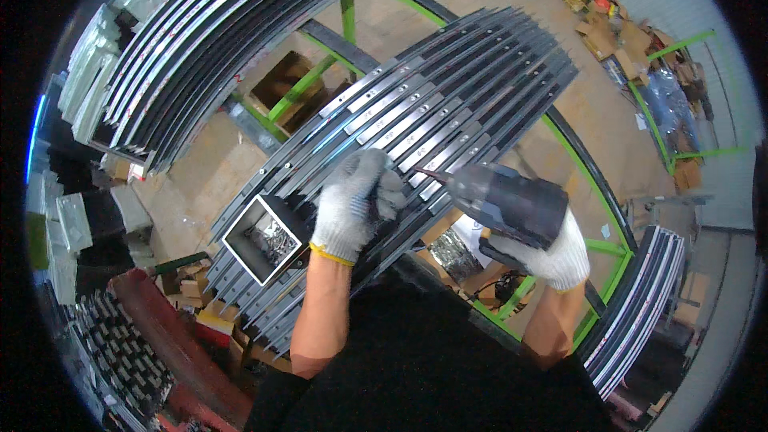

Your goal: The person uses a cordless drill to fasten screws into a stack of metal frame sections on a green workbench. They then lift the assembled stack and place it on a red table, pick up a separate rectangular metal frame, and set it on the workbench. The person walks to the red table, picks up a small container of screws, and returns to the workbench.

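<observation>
My right hand [552, 254], in a white knit glove, is wrapped round the grip of a dark cordless drill [512, 202]. The drill's bit points left, its tip close above a silver metal plate [428, 156] fixed across the grey metal profiles [496, 88]. Also gloved, my left hand [356, 200] is just left of the bit tip over the profiles, its fingers curled together. Whatever may be between those fingers is too small or hidden to name. Beside its wrist, an open square metal box [262, 240] holding many small screws rests on the profiles.
Green-edged rack bars [588, 176] support the profiles. More long profiles [240, 20] are stacked at the far left, others [640, 312] at the right. Cardboard boxes and scrap [632, 48] lie along the far right wall. A red beam [172, 344] is at the lower left.
</observation>
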The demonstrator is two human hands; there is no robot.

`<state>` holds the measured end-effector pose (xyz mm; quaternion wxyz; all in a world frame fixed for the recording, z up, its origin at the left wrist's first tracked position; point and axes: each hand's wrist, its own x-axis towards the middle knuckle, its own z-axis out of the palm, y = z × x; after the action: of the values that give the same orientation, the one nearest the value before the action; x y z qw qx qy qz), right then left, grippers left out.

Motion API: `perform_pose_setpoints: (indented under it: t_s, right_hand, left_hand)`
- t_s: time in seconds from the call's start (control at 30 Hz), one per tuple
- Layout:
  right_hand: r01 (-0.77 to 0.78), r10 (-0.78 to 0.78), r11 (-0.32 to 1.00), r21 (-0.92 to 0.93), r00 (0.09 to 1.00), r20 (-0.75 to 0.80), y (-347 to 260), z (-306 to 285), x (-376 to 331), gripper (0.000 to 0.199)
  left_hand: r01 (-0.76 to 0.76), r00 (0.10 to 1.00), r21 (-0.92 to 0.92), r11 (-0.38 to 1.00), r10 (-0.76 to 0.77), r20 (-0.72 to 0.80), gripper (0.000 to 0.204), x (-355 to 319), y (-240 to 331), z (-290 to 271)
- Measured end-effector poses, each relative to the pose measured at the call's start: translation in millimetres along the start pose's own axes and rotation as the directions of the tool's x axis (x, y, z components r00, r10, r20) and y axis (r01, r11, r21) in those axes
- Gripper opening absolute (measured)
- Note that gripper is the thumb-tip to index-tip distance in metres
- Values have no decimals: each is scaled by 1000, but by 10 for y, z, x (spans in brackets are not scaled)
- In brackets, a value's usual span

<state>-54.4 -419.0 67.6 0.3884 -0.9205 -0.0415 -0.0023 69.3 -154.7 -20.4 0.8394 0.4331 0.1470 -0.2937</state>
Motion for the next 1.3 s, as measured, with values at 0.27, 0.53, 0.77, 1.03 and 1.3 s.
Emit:
perform_pose_setpoints:
  t_s: [0.27, 0.53, 0.77, 1.03, 1.3]
  right_hand:
    - [-214, 214, 955, 206, 977, 21, -24, 10, -477, 52]
    - [-163, 162, 987, 9, 971, -173, 414, 57, -1038, 41]
    - [-207, 243, 955, 214, 957, -157, 375, -42, -1398, 52]
    - [-374, 450, 857, 354, 878, -161, 562, 39, -1649, 44]
    - [-250, 286, 948, 197, 941, -181, 563, -62, -1539, 44]
  left_hand:
    - [-229, 969, 655, 720, 232, 84, 23, -626, 15, 52]
    - [-215, 974, 886, 410, 152, 166, 12, -901, -135, 57]
    - [-396, 918, 902, 172, 42, 394, 53, -982, -819, 471]
    - [-81, 699, 930, -359, 645, 310, 21, -1452, 490, -351]
    - [83, 997, 659, -747, 58, -59, 31, -338, 931, -1265]
